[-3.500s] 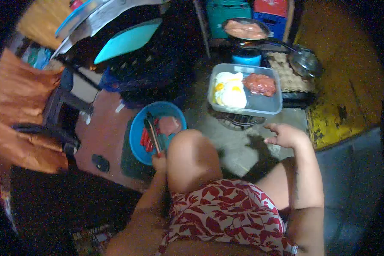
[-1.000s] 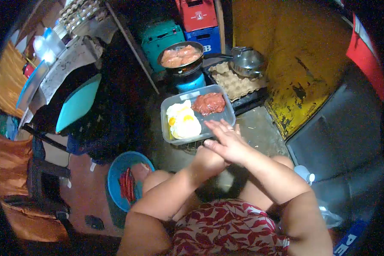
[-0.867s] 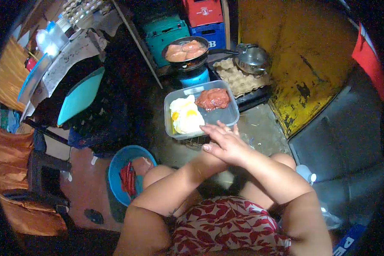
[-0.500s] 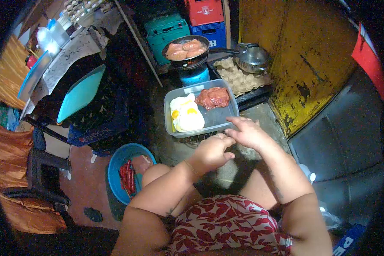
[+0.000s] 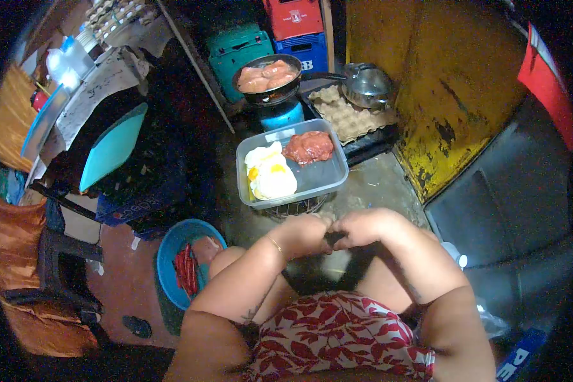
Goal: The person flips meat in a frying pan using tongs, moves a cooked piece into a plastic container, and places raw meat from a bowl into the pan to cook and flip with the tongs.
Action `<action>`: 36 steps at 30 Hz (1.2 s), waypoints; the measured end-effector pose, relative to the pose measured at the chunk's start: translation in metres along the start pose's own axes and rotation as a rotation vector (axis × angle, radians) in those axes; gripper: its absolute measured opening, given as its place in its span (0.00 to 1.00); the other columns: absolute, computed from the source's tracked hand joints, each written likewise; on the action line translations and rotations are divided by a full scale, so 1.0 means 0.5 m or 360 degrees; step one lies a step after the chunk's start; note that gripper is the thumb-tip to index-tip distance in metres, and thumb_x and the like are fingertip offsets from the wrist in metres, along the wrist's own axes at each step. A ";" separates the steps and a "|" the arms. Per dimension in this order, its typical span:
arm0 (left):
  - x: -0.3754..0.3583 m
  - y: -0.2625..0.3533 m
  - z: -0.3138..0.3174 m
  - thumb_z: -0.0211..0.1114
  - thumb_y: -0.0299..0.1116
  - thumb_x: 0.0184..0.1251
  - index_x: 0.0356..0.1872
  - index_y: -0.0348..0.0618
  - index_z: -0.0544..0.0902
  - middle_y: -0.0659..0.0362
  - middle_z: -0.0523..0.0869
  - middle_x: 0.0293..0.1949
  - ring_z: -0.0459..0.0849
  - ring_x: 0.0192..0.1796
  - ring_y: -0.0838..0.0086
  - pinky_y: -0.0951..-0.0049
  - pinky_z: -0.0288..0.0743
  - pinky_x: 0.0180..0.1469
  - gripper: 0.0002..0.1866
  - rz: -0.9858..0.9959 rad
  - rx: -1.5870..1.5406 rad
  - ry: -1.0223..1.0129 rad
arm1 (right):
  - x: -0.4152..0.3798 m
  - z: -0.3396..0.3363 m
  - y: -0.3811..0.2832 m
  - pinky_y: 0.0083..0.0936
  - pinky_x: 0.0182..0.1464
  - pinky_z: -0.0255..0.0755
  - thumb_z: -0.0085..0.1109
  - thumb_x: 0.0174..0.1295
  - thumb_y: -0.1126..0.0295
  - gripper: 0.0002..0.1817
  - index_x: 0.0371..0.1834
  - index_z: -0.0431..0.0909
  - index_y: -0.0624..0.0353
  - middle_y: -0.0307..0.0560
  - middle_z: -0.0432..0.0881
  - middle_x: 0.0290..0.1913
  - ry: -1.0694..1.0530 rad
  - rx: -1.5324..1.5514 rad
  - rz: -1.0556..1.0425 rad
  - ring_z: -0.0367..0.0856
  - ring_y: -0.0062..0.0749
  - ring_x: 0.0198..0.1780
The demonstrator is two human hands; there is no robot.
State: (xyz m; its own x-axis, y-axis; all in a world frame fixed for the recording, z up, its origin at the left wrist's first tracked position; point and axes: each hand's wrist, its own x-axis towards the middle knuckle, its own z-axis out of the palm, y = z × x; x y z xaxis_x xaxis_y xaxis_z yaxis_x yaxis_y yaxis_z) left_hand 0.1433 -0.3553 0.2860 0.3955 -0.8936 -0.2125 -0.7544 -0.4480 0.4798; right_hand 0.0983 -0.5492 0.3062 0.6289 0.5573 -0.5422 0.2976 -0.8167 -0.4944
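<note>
My left hand (image 5: pixel 307 233) and my right hand (image 5: pixel 361 226) meet in front of my lap, fingers curled in and touching. Whatever they might hold is hidden. Just beyond them, a clear plastic container (image 5: pixel 325 184) rests on a wire stand (image 5: pixel 299 207). Inside lie fried eggs (image 5: pixel 275 178) on the left and a heap of reddish meat (image 5: pixel 309 148) on the right. Farther back, a black frying pan (image 5: pixel 268 95) with pink meat slices (image 5: pixel 267 75) sits over a blue burner (image 5: pixel 281 117).
A lidded pot (image 5: pixel 367 88) stands on a cardboard egg tray (image 5: pixel 344 114) at the back right. To my left, a blue basin (image 5: pixel 165 245) holds red packets (image 5: pixel 186 270). Crates (image 5: pixel 240 48) stack behind the pan. A rusty yellow panel (image 5: pixel 452 95) rises at right.
My hands have drawn back from the container's near edge toward my lap. The right fingers, stretched out earlier, are now curled. The view has shifted slightly.
</note>
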 end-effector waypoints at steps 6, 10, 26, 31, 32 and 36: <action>-0.008 0.016 -0.002 0.73 0.47 0.56 0.47 0.36 0.77 0.42 0.85 0.42 0.84 0.49 0.47 0.53 0.78 0.52 0.27 0.0015 0.0109 0.0024 | -0.009 -0.003 -0.006 0.43 0.56 0.74 0.58 0.65 0.51 0.23 0.60 0.78 0.48 0.58 0.84 0.50 0.0032 -0.0089 0.0038 0.82 0.55 0.51; -0.011 0.020 -0.001 0.72 0.48 0.56 0.46 0.35 0.77 0.41 0.85 0.41 0.85 0.46 0.46 0.52 0.79 0.50 0.27 0.0052 0.0130 0.0039 | 0.006 0.010 0.008 0.41 0.53 0.75 0.58 0.65 0.53 0.20 0.56 0.80 0.49 0.55 0.85 0.48 -0.0006 -0.0118 0.0030 0.83 0.53 0.48; -0.015 0.021 -0.003 0.71 0.49 0.57 0.48 0.38 0.78 0.42 0.86 0.42 0.85 0.48 0.47 0.52 0.79 0.51 0.26 -0.0024 0.0143 -0.0035 | 0.011 0.018 0.005 0.42 0.53 0.75 0.60 0.64 0.53 0.18 0.53 0.82 0.49 0.54 0.86 0.47 0.0069 -0.0101 0.0026 0.83 0.52 0.49; -0.017 0.032 -0.002 0.74 0.45 0.53 0.43 0.39 0.80 0.45 0.87 0.40 0.86 0.48 0.50 0.54 0.78 0.51 0.23 -0.0077 0.0125 0.0038 | 0.013 0.021 0.009 0.43 0.54 0.74 0.60 0.64 0.53 0.19 0.53 0.82 0.50 0.56 0.85 0.48 0.0063 -0.0142 0.0039 0.82 0.54 0.49; -0.017 0.033 -0.003 0.74 0.45 0.53 0.44 0.39 0.80 0.46 0.87 0.41 0.85 0.48 0.50 0.53 0.78 0.51 0.23 -0.0091 0.0127 0.0017 | 0.014 0.022 0.009 0.43 0.54 0.74 0.60 0.64 0.53 0.19 0.53 0.82 0.50 0.56 0.85 0.48 0.0065 -0.0141 0.0039 0.82 0.54 0.49; -0.013 0.030 0.000 0.74 0.45 0.54 0.45 0.39 0.80 0.46 0.87 0.43 0.85 0.50 0.50 0.53 0.78 0.53 0.24 -0.0103 0.0114 -0.0016 | 0.012 0.022 0.008 0.43 0.55 0.74 0.60 0.64 0.52 0.21 0.55 0.81 0.50 0.56 0.85 0.49 0.0058 -0.0145 0.0054 0.82 0.54 0.50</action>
State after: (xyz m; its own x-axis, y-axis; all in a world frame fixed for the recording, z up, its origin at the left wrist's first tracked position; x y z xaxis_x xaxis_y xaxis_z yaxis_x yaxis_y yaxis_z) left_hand 0.1294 -0.3561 0.2947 0.4394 -0.8629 -0.2499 -0.7632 -0.5053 0.4029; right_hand 0.0955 -0.5478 0.2936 0.6648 0.5245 -0.5319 0.3386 -0.8463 -0.4112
